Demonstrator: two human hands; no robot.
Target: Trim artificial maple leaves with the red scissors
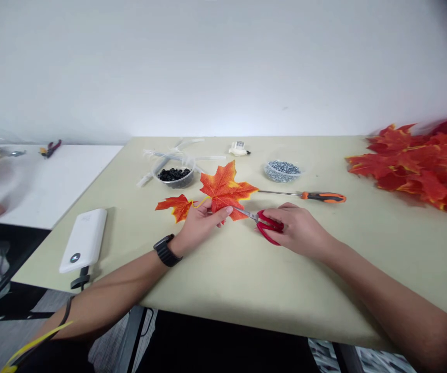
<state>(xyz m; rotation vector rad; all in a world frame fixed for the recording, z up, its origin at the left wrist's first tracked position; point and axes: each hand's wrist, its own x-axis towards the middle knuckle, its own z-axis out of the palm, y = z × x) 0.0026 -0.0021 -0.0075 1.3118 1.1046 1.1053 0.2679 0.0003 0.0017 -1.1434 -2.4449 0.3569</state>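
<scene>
Scissors (264,223), one pair, in right grip (281,226); left grip (220,213) pinching one maple leaf (227,186).

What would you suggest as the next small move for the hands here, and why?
I would probably close the scissors gently while the left hand keeps the maple leaf steady: the right hand grips their red handles, and the blades already reach the leaf's lower edge, near the left thumb.

Likely a workshop — screwdriver (324,197), pliers (51,149), tabletops (308,280).
</scene>
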